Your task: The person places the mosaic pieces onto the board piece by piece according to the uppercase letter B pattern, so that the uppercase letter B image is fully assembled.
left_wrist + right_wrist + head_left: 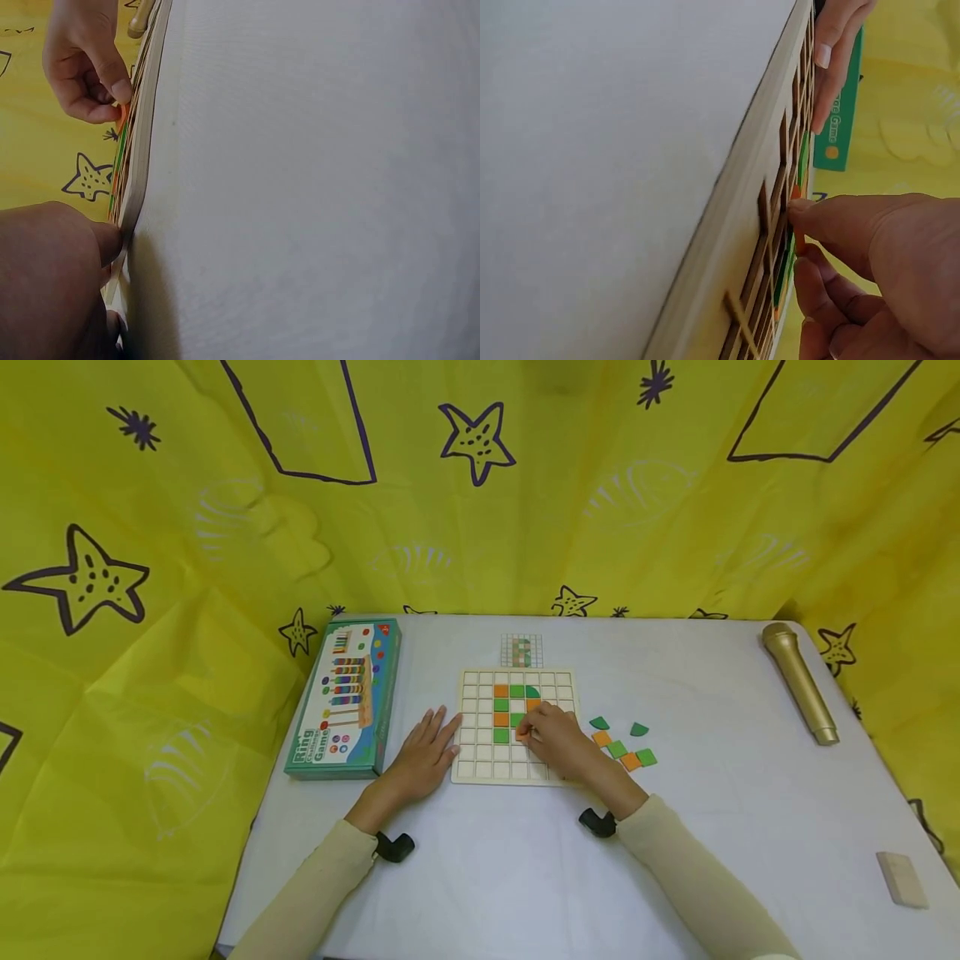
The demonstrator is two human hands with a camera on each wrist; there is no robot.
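A wooden grid board [480, 768] lies mid-table, with several orange and green tiles set in its squares, among them a green square tile [501, 736]. Over the board, my right hand [558, 742] pinches an orange tile [799, 225] between thumb and fingers; the tile's full outline is hidden. My left hand [422, 758] rests at the board's left edge with its fingers straight, the fingertips touching the rim. Right of the board lie loose tiles, such as a green square tile [647, 757] and a green rounded tile [639, 729].
Above the board lies a small pattern card [521, 651] with a printed grid. A Ring Challenge Game box [345, 702] stands to the left. At the right are a gold microphone [799, 683] and a pale wooden block [902, 879]. Yellow curtain surrounds the table's back and sides.
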